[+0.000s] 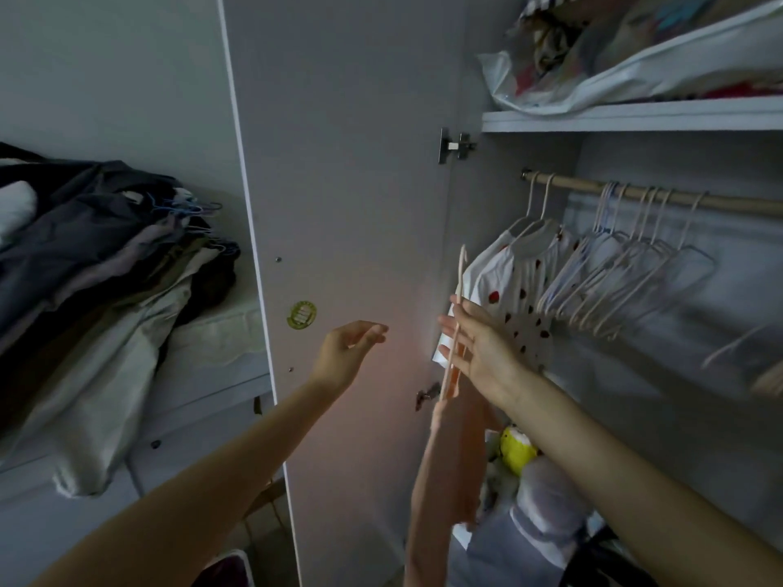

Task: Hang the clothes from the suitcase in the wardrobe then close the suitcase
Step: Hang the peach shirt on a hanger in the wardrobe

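Note:
My right hand point(478, 349) holds a pale pink hanger point(456, 315) edge-on, hook up, with a peach garment point(440, 472) hanging down from it, just left of the open wardrobe. My left hand point(349, 353) is raised in front of the wardrobe door point(347, 163), fingers loosely apart, holding nothing. Inside the wardrobe a wooden rail point(661, 197) carries two white strawberry-print garments point(521, 281) at its left end and several empty hangers point(627, 273) to their right. The suitcase is out of sight.
A pile of dark and beige clothes with hangers point(97, 281) lies on a bed at the left. The upper shelf point(635, 116) holds bagged fabrics. The wardrobe floor has a yellow plush toy point(517, 449) and bagged items.

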